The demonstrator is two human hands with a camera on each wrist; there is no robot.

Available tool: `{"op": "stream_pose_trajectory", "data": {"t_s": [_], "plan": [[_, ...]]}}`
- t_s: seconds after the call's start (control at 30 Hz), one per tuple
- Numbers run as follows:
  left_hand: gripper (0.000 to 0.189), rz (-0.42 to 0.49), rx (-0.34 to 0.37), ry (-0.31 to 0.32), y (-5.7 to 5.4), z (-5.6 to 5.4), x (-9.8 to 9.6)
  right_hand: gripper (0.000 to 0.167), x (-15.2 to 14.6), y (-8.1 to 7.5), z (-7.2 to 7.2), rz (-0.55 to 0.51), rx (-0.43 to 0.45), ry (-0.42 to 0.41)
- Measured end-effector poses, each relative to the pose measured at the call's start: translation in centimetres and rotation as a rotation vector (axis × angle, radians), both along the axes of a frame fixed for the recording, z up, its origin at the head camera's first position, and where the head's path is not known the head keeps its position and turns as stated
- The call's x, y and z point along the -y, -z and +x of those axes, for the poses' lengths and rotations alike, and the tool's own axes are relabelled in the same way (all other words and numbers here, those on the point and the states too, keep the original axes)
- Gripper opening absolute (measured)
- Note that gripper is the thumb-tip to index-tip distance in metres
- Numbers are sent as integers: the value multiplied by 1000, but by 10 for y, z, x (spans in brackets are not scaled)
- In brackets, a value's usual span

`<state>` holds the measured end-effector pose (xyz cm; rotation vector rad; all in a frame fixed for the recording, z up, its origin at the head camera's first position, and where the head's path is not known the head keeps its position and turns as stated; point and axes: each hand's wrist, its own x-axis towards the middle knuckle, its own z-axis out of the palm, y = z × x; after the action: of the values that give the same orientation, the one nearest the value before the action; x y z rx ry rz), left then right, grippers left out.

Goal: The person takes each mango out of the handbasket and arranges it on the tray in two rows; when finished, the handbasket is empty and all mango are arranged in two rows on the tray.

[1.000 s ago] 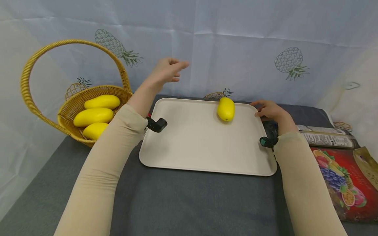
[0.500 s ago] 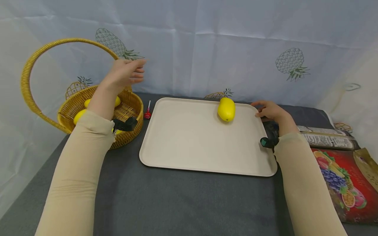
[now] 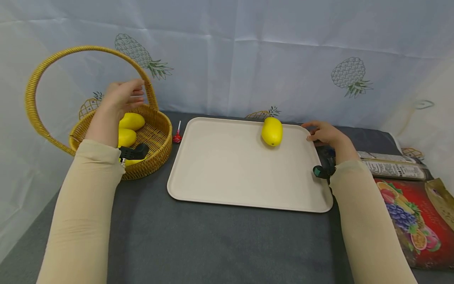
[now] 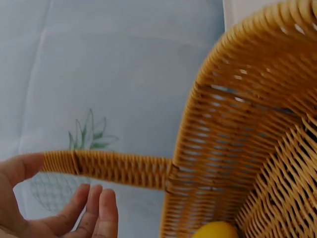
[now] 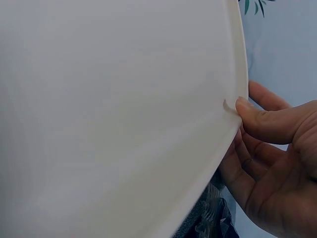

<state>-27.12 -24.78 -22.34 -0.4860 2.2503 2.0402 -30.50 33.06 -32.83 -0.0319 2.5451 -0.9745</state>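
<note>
While our right grip (image 3: pixel 322 133) pinches the pale tray (image 3: pixel 244 169), our left grip (image 3: pixel 123 96) hovers relaxed above the basket (image 3: pixel 153 158) of yellow fruits (image 3: pixel 133 121).

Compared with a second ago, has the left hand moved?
Yes. Against the stationary tray in the head view, the left hand has moved left, to beside the basket handle.

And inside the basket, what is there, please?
Parts of three yellow fruits and some bare woven bottom show in the basket. The person's left arm covers much of its left side, so I cannot tell whether more lies there.
</note>
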Motion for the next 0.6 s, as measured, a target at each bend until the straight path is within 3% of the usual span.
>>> {"op": "stream_pose_trajectory", "data": {"t_s": [0.33,0.5,0.6], "plan": [[97,121,46,-365,13,0,25,61,-1,0,-1,-7,-5,-2],[100,51,94,-469,14,2,30,61,-2,2,-2,-10,-11,-1],[95,-10,128,-489,14,2,33,61,-3,3,-3,-12,-15,3]]}}
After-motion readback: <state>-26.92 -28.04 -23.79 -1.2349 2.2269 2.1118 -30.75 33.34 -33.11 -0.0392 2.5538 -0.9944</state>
